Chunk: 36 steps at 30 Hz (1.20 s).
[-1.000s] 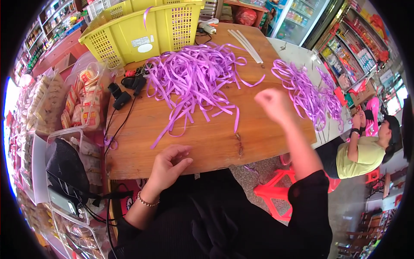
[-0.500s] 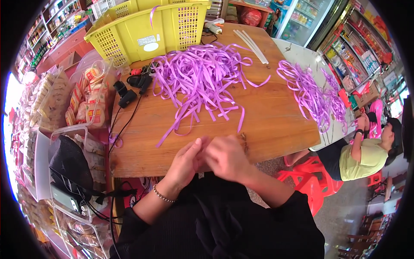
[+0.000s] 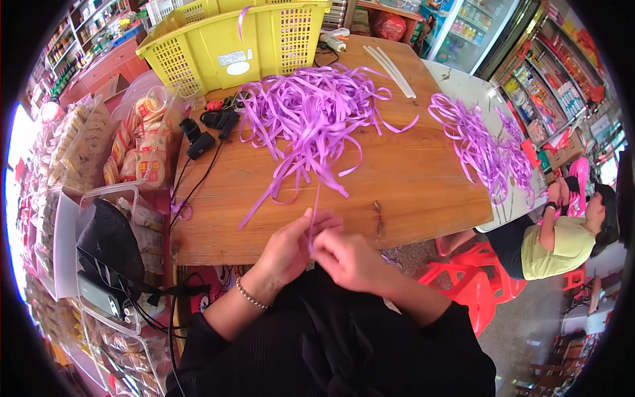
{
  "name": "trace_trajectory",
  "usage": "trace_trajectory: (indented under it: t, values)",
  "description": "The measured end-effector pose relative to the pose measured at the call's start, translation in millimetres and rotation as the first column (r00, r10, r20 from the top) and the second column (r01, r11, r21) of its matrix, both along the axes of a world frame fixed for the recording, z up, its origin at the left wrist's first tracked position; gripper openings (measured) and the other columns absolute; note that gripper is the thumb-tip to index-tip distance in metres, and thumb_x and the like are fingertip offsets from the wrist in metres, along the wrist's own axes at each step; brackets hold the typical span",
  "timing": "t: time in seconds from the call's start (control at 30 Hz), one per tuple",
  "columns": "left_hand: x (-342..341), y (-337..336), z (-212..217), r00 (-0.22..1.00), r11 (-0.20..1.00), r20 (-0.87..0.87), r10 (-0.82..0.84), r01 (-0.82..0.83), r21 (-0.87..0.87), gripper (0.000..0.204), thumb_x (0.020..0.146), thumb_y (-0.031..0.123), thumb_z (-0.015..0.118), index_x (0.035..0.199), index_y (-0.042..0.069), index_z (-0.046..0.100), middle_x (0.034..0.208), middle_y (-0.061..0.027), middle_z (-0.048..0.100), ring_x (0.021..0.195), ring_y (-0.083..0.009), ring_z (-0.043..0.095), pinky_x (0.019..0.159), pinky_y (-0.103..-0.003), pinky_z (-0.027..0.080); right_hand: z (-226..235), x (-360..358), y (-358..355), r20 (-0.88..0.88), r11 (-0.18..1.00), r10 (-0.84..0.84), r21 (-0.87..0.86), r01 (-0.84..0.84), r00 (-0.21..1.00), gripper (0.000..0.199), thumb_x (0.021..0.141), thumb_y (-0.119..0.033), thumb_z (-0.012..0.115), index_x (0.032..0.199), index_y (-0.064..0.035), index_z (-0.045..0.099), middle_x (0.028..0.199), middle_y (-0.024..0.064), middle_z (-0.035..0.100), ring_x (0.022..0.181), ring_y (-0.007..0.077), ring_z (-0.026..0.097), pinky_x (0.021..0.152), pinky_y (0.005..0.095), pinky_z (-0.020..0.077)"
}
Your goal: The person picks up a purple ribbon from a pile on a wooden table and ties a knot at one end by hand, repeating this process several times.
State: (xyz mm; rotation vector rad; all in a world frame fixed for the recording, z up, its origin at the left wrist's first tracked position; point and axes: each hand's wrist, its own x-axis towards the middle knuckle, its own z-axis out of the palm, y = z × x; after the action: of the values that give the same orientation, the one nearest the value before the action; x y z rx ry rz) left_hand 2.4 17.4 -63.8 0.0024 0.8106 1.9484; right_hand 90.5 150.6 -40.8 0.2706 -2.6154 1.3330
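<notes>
A narrow purple ribbon [image 3: 317, 202] stretches from the front of a big tangled heap of purple ribbons [image 3: 317, 106] down to my hands at the table's near edge. My right hand [image 3: 350, 260] is closed, with thumb and fingers pinching this strand. Just beside it, my left hand [image 3: 289, 250] has its thumb raised and its fingers reaching out behind the ribbon, which runs past the thumb. The fingers of my left hand are partly covered by my right hand. Both hands are low, in front of my black top.
A yellow crate [image 3: 231, 53] stands behind the heap. White sticks [image 3: 390, 71] and a glue gun [image 3: 333, 44] lie at the back. Black devices with cables [image 3: 198, 140] are at left, beside bins of packets [image 3: 142, 149]. More ribbons [image 3: 479, 145] cover a white table; a person [image 3: 555, 241] sits at right.
My right hand has drawn down and nearer me, and a strand of ribbon now runs taut from the heap to it. The loose ends at the heap's front have shifted.
</notes>
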Motion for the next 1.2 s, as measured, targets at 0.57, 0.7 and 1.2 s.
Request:
trace_trajectory:
  t: [0.57, 0.7, 1.2]
  values:
    - [-28.7, -9.7, 12.8, 0.926, 0.979, -0.329, 0.185, -0.201, -0.015, 0.023, 0.100, 0.018, 0.048, 0.109, 0.001, 0.059, 0.077, 0.0001, 0.056, 0.071, -0.0111, 0.057, 0.074, -0.026, 0.051, 9.9, 51.2, 143.2, -0.122, 0.812, -0.563, 0.104, 0.575, 0.817, 0.009, 0.093, -0.008, 0.054, 0.096, -0.0007, 0.059, 0.090, 0.0043, 0.059, 0.082, 0.0100, 0.054, 0.072, 0.0240, 0.0403]
    - [-7.7, -3.8, 33.4, 0.860, 0.996, -0.510, -0.009, -0.039, -0.083, 0.027, 0.100, 0.021, 0.047, 0.109, 0.000, 0.061, 0.071, 0.0000, 0.056, 0.064, -0.0076, 0.054, 0.064, -0.023, 0.050, 27.4, 23.9, 74.5, 0.099, 0.930, -0.274, -0.226, 0.290, 0.957, 0.021, 0.094, -0.009, 0.053, 0.109, 0.0011, 0.064, 0.118, 0.0093, 0.060, 0.111, 0.0161, 0.055, 0.095, 0.0304, 0.0418]
    - [-6.9, -14.8, 45.9, 0.606, 0.956, -0.794, -0.049, -0.201, -0.212, 0.011, 0.092, 0.008, 0.061, 0.097, -0.001, 0.067, 0.072, 0.0072, 0.053, 0.063, -0.0006, 0.041, 0.056, -0.017, 0.034, 8.6, -11.6, 33.6, 0.081, 0.076, 0.147, -0.995, 0.070, 0.986, 0.023, 0.099, -0.025, 0.048, 0.104, -0.0068, 0.061, 0.117, 0.0084, 0.059, 0.097, 0.0154, 0.058, 0.084, 0.0330, 0.0453]
